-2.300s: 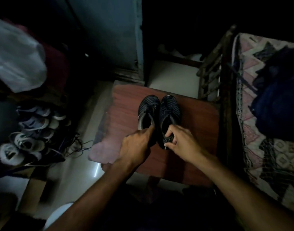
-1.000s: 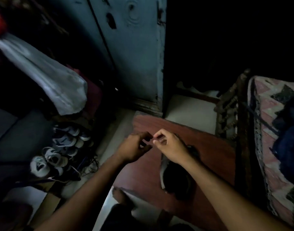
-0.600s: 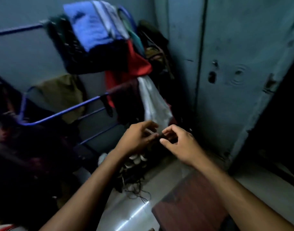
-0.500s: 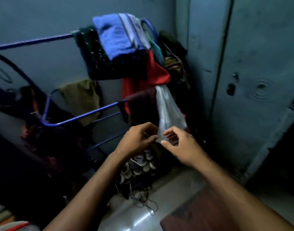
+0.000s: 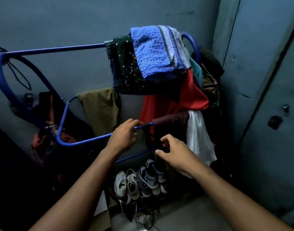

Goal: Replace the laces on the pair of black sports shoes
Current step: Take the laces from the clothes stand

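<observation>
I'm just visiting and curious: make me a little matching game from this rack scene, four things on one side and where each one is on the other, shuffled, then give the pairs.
Things:
1. blue checked cloth
2. olive cloth
3. black lace
4. pale sneakers

Places:
A. on the floor under the rack
B. draped over the rack's top rail
C. dangling from the lower rail between the left hand and right hand
D. hanging below the top rail, left of the red cloth

Pairs: 1-B, 2-D, 3-C, 4-A
</observation>
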### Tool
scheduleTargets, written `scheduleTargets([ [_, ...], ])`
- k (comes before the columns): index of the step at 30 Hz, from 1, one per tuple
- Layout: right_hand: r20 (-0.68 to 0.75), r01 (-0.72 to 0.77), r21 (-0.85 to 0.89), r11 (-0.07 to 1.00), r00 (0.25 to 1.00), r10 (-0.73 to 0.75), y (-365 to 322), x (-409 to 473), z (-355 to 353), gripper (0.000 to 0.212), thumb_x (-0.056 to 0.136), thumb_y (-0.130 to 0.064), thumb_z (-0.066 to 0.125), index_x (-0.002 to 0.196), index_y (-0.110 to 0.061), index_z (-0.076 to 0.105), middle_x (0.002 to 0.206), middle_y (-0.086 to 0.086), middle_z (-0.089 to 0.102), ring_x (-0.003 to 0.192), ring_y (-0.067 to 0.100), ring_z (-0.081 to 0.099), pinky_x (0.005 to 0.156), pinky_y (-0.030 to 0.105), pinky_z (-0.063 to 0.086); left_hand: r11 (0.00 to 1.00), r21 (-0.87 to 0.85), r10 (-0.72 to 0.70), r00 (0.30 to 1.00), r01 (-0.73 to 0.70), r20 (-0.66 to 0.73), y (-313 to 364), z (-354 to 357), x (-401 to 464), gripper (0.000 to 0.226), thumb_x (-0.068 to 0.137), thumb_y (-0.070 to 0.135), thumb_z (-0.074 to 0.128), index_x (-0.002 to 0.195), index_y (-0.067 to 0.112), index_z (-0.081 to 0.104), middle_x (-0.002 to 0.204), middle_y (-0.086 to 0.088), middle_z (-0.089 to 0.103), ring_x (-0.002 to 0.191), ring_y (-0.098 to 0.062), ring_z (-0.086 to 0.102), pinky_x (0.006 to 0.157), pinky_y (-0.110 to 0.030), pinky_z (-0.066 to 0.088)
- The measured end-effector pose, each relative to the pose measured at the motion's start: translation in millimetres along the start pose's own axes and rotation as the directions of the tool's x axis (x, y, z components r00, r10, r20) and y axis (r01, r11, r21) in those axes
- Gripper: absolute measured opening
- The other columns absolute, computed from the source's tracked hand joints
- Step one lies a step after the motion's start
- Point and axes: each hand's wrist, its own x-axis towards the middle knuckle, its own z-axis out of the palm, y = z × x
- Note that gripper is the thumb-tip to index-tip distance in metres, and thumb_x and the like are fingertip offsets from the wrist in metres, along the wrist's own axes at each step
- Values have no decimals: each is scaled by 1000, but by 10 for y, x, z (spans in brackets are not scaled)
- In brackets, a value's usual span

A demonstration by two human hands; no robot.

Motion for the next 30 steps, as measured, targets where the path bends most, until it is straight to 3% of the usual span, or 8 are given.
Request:
scheduleTargets([
  [6,83,-105,10,994,991,104,-35,608,260,66,87,-53,68,141,-22,44,131,-3,57,118,17,58,99,35,48,994,34,95,984,-101,153,-364,155,519,55,90,14,64,140,31,54,143,8,51,125,-16,57,98,-43,53],
  [9,79,-163,31,986,984,160,-13,879,400,74,87,-52,68,146,-17,40,142,5,51,129,22,53,106,36,45,986,-48,164,929,-157,333,-450,234,732,71,86,16,56,154,30,41,157,2,46,141,-19,46,117,-41,38],
  [11,83,-204,40,978,976,201,-15,1044,493,79,87,-51,68,149,-14,36,147,8,45,135,25,47,109,38,42,979,-140,195,892,-149,408,-478,275,832,73,86,10,57,155,27,43,155,1,50,142,-15,46,119,-35,35],
  [14,102,-243,63,968,966,236,-37,1202,598,67,88,-47,68,140,-14,41,137,10,49,127,28,52,103,39,46,958,-259,210,914,-121,347,-529,343,860,63,82,1,62,141,25,61,136,5,66,127,-8,60,110,-35,48],
  [17,82,-241,155,958,970,231,-53,1309,692,47,89,-41,65,127,-18,51,124,6,60,112,24,61,94,40,51,940,-316,208,948,-126,240,-617,420,852,46,86,5,72,127,25,71,120,8,73,113,-5,67,100,-39,55],
  [20,37,-197,202,959,980,194,-75,1333,754,22,98,-35,56,109,-16,57,108,3,60,105,25,60,83,32,44,939,-324,179,968,-114,178,-622,432,827,34,87,9,78,118,23,76,109,9,75,102,-1,69,94,-36,57],
  [25,34,-173,280,944,985,170,-99,1310,761,24,106,-33,40,106,-16,56,108,8,65,103,27,61,89,39,47,934,-324,176,983,-148,57,-605,394,782,18,88,13,77,103,22,77,96,11,74,92,-3,70,85,-38,58],
  [30,-26,-106,317,943,992,120,-142,1246,616,26,105,-30,38,84,-21,51,78,0,65,80,21,63,83,42,50,925,-337,199,980,-177,31,-540,299,774,14,91,18,75,104,23,76,96,11,70,93,-7,68,84,-42,55],
])
